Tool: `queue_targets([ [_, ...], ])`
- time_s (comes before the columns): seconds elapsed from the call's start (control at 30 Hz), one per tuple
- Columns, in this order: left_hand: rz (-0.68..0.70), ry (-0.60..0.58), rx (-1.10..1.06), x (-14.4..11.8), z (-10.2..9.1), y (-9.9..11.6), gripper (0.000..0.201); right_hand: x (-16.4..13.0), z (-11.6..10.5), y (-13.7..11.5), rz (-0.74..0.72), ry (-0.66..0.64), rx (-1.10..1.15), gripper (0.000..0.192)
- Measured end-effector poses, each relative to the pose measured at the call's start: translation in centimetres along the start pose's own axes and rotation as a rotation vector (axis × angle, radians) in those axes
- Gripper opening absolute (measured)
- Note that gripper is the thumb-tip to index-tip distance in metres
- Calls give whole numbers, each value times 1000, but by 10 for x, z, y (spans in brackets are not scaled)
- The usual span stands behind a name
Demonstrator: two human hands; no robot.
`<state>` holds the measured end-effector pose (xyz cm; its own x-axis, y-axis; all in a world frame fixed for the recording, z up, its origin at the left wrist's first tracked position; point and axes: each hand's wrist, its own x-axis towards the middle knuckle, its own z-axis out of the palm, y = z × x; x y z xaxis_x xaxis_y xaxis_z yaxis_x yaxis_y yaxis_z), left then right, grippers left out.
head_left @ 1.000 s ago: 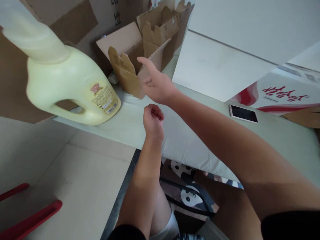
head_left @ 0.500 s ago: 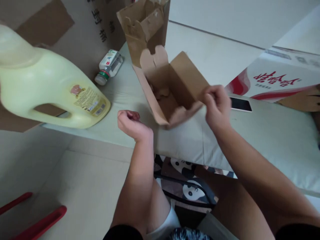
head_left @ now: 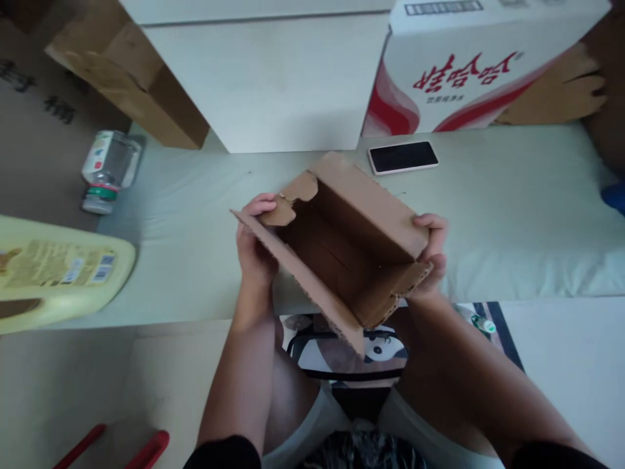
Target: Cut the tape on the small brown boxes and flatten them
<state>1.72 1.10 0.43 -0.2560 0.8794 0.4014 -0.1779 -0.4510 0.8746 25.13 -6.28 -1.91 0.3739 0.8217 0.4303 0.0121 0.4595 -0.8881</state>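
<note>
An open brown cardboard box (head_left: 371,208) is tilted in front of me, its opening and flaps facing up toward me and nothing seen inside. My left hand (head_left: 256,241) grips its left end, thumb and fingers around the wall by a notched flap. At the right end my right hand (head_left: 432,251) is closed on the corner, fingers over the outer wall. Parts of both hands are hidden behind the cardboard. Beyond the box, a phone (head_left: 403,157) with a dark screen lies on the pale green padded surface (head_left: 508,215).
A clear bottle (head_left: 110,169) with a green cap ring lies left, behind a large yellow jug (head_left: 63,273). Another cardboard box (head_left: 161,98) stands at the back left. A white-and-red carton (head_left: 454,71) stands back right. Red bars (head_left: 149,449) show at lower left.
My left hand, apart from the box before, now holds its left end. The box has turned and come nearer to me, away from the other cardboard box. My view has shifted right.
</note>
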Motion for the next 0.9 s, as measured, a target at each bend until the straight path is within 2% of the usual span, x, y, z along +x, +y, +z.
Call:
queue_targets([
  [0.13,-16,4,-15,-1,10,-7,42,-6,-12,-7,-8,-121,-80,89],
  [0.27,-35,66,-81,-2,20,-7,38,-14,-14,-23,7,-133,-106,105],
  [0.33,-44,67,-88,-3,22,-6,41,-15,-14,-27,35,-121,-94,95],
  [0.43,-62,48,7,-7,20,-5,47,-13,-13,-29,46,-193,-147,48],
  [0.47,-70,43,48,-8,18,-6,48,-12,-13,-29,29,-235,-161,39],
  [0.53,-88,27,101,-9,13,-7,51,-10,-12,-27,-42,-301,-142,42],
  [0.63,-85,6,120,-8,8,-9,56,-11,-11,-24,-97,-305,-74,58],
  [0.8,-7,6,160,-3,6,-10,52,-14,-14,-23,-11,-321,-125,33],
  [0.9,50,-66,268,-5,4,-2,42,-13,-16,-24,-4,-335,-154,32],
])
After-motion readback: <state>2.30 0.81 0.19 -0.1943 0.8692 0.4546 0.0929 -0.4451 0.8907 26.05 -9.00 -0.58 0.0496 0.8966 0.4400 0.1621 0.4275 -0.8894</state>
